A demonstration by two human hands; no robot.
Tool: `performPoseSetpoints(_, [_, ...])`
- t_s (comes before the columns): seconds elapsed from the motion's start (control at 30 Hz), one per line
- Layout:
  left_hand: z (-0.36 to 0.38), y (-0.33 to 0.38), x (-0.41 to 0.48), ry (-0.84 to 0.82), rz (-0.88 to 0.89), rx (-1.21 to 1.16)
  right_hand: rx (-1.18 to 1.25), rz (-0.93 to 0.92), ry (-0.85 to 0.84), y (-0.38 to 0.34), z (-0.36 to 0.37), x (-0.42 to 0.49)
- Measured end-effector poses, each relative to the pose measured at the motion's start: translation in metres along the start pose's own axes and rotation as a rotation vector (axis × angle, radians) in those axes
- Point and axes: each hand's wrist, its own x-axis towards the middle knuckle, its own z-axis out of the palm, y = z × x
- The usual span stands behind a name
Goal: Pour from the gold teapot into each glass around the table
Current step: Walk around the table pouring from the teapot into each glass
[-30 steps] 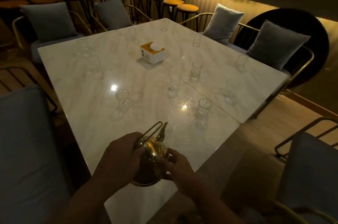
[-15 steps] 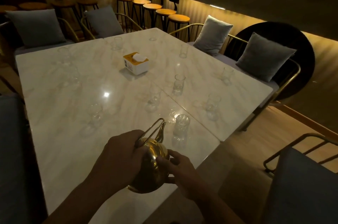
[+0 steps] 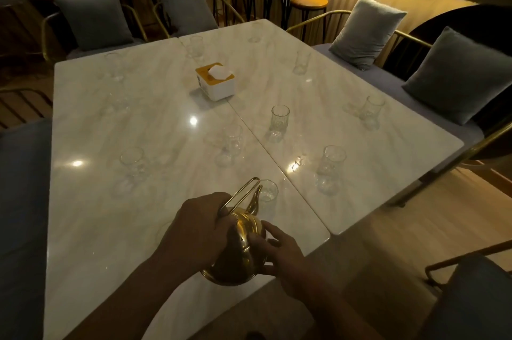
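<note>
The gold teapot (image 3: 238, 253) is tipped forward above the near edge of the white marble table (image 3: 110, 223). My left hand (image 3: 198, 231) grips its wire handle. My right hand (image 3: 279, 249) holds the pot's body and lid from the right with curled fingers. The spout points at a clear glass (image 3: 267, 192) just in front of it. Several more clear glasses stand around the table, among them one to the right (image 3: 331, 165), one in the middle (image 3: 279, 120) and one to the left (image 3: 133, 163).
A white and yellow tissue box (image 3: 216, 81) sits near the table's centre. Chairs with grey cushions (image 3: 460, 73) line the right and far sides. Bar stools (image 3: 307, 2) stand behind. A seam (image 3: 257, 140) runs between the two table halves.
The view has swung left and nearer to the table. The teapot stays held in both hands, and its spout now points at a different, nearer glass than half a second ago.
</note>
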Motion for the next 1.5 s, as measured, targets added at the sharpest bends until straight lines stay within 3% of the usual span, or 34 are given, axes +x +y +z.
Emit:
performPoseSetpoints(0.6, [0.028,0.021,0.03,-0.021,-0.103,0.06,0.01,0.093,-0.07,0.003,-0.031,0.016])
performPoseSetpoints(1.5, [0.03,0.017,0.037,-0.042,-0.071,0.077,0.029,0.123,-0.088,0.007,-0.026,0.019])
